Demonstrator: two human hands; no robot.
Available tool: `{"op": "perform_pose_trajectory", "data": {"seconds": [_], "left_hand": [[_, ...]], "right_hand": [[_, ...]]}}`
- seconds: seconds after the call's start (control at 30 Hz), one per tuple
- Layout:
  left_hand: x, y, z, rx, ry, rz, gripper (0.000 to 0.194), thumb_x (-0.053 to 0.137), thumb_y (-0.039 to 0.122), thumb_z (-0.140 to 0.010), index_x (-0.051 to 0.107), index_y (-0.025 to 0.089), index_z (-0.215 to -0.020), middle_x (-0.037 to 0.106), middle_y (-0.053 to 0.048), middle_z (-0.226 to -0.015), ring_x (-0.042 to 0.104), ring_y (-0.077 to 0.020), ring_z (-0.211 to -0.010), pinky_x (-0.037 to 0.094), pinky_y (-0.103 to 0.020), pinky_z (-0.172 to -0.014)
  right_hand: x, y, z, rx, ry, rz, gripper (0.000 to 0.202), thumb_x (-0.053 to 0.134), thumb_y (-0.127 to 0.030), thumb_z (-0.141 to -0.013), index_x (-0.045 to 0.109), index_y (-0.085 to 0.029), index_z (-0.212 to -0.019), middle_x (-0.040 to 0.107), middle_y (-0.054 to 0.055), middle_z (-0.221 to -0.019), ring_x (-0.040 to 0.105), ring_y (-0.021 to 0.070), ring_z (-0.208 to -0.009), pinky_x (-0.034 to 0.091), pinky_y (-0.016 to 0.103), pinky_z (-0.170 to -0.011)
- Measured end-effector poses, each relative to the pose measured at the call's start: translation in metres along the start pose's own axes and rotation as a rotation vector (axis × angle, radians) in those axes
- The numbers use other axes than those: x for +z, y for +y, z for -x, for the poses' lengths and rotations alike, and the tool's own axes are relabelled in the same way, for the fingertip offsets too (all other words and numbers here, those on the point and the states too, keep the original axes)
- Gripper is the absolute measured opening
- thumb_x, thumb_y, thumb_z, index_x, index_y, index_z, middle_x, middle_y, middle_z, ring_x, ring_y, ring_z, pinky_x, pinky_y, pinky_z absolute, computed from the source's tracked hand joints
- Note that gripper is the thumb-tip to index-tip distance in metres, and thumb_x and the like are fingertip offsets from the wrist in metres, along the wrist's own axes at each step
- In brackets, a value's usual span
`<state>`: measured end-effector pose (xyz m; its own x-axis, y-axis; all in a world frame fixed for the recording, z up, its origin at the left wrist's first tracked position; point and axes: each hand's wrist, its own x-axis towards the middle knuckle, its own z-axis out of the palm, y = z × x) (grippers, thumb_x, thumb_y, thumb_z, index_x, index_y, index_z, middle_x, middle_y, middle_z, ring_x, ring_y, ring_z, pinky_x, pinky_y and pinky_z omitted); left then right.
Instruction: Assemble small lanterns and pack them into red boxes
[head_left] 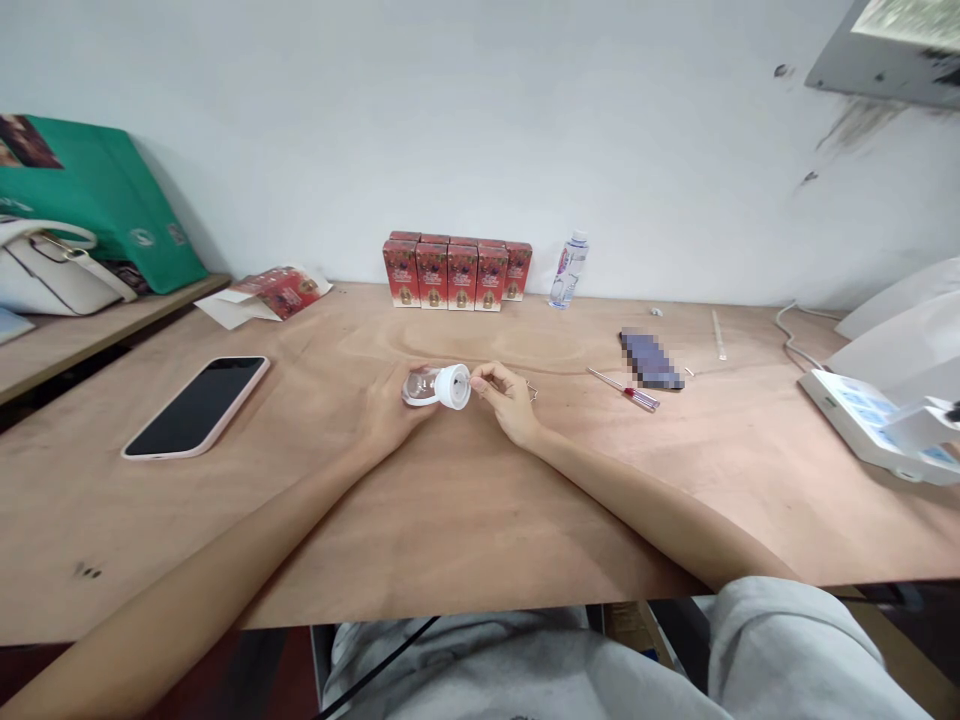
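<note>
White-painted wall (465, 130) stands behind a light-brown wooden tabletop (480, 530), where a person's two bare hands meet near the middle; the left hand (391, 408) grips a clear, rounded container (421, 386), tilted on its side, its round white cap (453, 387) facing the right hand (506, 398); that hand's fingers curl, thumb and forefinger drawn close at the cap's face, though whether they pinch something small cannot be told; a thin metal wire piece (532, 390) shows just beyond the right hand.

Farther right lie a slim screwdriver with a red-and-clear handle (641, 398) and, near it, a dark flat rectangular object (651, 360), its surface blurred into blocks; to the left lies a black-screened phone in a pink case (199, 408).

Beyond the hands, red printed cardboard boxes (448, 275) stand in rows by the wall, a clear plastic bottle with a white cap (569, 270) upright to their right; crumpled red-and-white packaging (270, 294) lies to their left; at far left, a white handbag (56, 270) rests before a large green bag (105, 200).
</note>
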<state>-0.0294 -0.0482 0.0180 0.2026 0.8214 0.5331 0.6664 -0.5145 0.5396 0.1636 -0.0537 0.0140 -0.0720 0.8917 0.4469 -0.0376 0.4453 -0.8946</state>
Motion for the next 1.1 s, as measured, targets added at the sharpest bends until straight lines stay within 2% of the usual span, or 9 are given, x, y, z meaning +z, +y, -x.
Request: {"op": "perform_pose_trajectory", "data": {"seconds": [0.57, 0.77, 0.83, 0.93, 1.0, 1.1], "left_hand": [[0.0, 0.001, 0.0, 0.042, -0.005, -0.041, 0.043, 0.067, 0.033, -0.073, 0.052, 0.02, -0.111, 0.065, -0.005, -0.106, 0.061, -0.0198, -0.094, 0.048, -0.033, -0.082], [-0.001, 0.004, 0.0, 0.073, -0.01, -0.074, 0.041, 0.067, 0.033, -0.073, 0.053, 0.019, -0.109, 0.066, -0.005, -0.103, 0.062, -0.0193, -0.091, 0.048, -0.032, -0.079], [-0.002, 0.005, 0.001, 0.092, 0.0, -0.097, 0.04, 0.067, 0.033, -0.073, 0.054, 0.018, -0.108, 0.066, -0.006, -0.103, 0.061, -0.0201, -0.092, 0.047, -0.032, -0.079], [-0.002, 0.005, 0.001, 0.101, 0.011, -0.107, 0.039, 0.068, 0.034, -0.072, 0.054, 0.019, -0.105, 0.066, -0.006, -0.103, 0.061, -0.0217, -0.093, 0.047, -0.032, -0.08], [-0.002, 0.006, 0.0, 0.099, 0.019, -0.099, 0.037, 0.067, 0.035, -0.072, 0.054, 0.02, -0.104, 0.066, -0.006, -0.104, 0.062, -0.0219, -0.094, 0.047, -0.032, -0.081], [-0.003, 0.009, -0.001, 0.106, 0.024, -0.115, 0.037, 0.068, 0.035, -0.072, 0.055, 0.021, -0.103, 0.067, -0.006, -0.104, 0.062, -0.0227, -0.096, 0.046, -0.034, -0.084]], "right_hand": [[0.001, -0.003, 0.003, -0.047, 0.013, 0.158, 0.026, 0.058, -0.047, -0.078, 0.057, -0.022, -0.074, 0.056, 0.0, -0.078, 0.051, 0.0124, -0.073, 0.043, 0.026, -0.067], [0.002, -0.004, 0.006, -0.076, -0.008, 0.186, 0.02, 0.059, -0.041, -0.079, 0.056, -0.021, -0.074, 0.056, -0.001, -0.076, 0.05, 0.0115, -0.07, 0.043, 0.026, -0.067], [0.002, -0.001, 0.005, -0.05, 0.015, 0.149, 0.022, 0.061, -0.041, -0.077, 0.053, -0.021, -0.076, 0.055, -0.001, -0.076, 0.05, 0.0111, -0.069, 0.043, 0.026, -0.067], [0.001, 0.006, 0.002, 0.045, 0.06, 0.068, 0.035, 0.068, -0.047, -0.067, 0.047, -0.022, -0.079, 0.054, -0.003, -0.075, 0.05, 0.0101, -0.065, 0.044, 0.025, -0.062], [-0.001, 0.008, -0.001, 0.104, 0.025, 0.011, 0.043, 0.072, -0.049, -0.061, 0.047, -0.022, -0.081, 0.055, -0.003, -0.074, 0.051, 0.0098, -0.063, 0.045, 0.024, -0.06], [-0.004, 0.007, -0.003, 0.152, -0.089, -0.066, 0.044, 0.073, -0.05, -0.06, 0.05, -0.021, -0.083, 0.059, -0.002, -0.076, 0.055, 0.0103, -0.066, 0.046, 0.024, -0.062]]}}
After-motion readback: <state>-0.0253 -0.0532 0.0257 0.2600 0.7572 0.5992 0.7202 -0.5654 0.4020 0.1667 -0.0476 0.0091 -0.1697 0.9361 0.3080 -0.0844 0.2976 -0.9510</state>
